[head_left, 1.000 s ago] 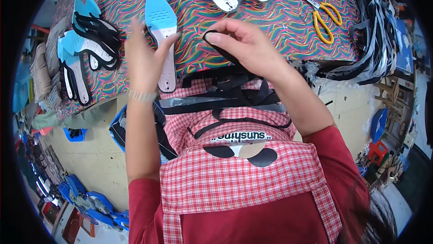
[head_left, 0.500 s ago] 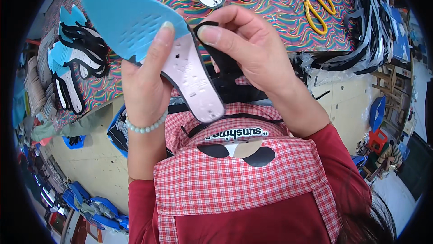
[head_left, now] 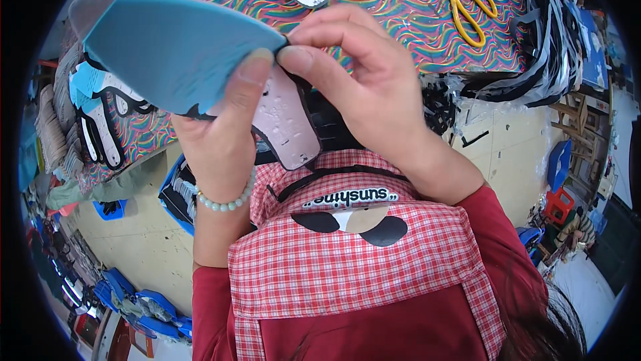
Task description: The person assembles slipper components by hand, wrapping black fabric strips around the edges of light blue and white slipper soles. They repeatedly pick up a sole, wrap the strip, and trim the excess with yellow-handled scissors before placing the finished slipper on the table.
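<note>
- The left hand (head_left: 224, 121) clasped the blue foam insole with its pale grey heel board (head_left: 180, 61) from below; the right hand (head_left: 360, 87) pinched its near edge.
- The insole's long axis ran from upper left down to the chest, raised above the swirl-patterned surface (head_left: 414, 21).

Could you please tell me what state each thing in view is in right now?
blue insole: lifted off the table, held by both hands
left hand: gripping the insole
right hand: pinching the insole's edge
yellow scissors: lying closed on the table
stacked insoles: lying flat on the table
</note>
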Demonstrator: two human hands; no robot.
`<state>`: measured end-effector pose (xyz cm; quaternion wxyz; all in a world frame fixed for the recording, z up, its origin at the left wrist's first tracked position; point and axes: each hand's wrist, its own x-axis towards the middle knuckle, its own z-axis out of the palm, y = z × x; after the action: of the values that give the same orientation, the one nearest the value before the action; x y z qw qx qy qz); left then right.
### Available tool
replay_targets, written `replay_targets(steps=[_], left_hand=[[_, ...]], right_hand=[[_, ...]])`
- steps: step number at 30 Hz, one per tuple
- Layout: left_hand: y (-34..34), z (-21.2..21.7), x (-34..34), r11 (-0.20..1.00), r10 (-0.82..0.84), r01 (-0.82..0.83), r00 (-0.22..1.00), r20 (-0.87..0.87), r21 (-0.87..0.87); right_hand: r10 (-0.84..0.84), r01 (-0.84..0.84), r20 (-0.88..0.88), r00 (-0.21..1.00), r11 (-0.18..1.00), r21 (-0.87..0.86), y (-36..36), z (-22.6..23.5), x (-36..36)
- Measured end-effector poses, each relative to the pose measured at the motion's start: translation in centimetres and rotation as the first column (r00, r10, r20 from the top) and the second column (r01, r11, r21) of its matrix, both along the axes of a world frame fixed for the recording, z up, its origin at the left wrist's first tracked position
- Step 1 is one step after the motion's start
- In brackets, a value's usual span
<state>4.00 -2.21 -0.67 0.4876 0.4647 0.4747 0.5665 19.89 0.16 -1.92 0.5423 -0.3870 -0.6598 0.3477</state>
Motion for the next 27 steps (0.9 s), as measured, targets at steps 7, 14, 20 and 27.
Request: replay_targets(steps=[7, 14, 20, 27], left_hand=[[4.1, -0.4, -2.5, 0.864, -0.336, 0.392, 0.916, -0.219, 0.315], [1.7, 2.0, -0.3, 0.99, -0.068, 0.036, 0.969, 0.239, 0.136], [2.3, 2.1, 0.6, 0.996, -0.058, 0.036, 0.953, 0.298, 0.079], [2.4, 0.2, 1.7, 0.985, -0.172, 0.171, 0.985, -0.02, -0.032]], right_hand=[[0.407, -0.454, -0.202, 0.891, 0.816, -0.359, 1.6, 1.6, -0.4], [0.077, -0.338, -0.463, 0.883, 0.79, -0.512, -2.3, 1.3, -0.9], [0.19, -0.313, -0.291, 0.938, 0.825, -0.47, -2.5, 0.1, -0.5], [-0.167, 0.137, 0.184, 0.969, 0.977, 0.166, -0.4, -1.0, -0.8]])
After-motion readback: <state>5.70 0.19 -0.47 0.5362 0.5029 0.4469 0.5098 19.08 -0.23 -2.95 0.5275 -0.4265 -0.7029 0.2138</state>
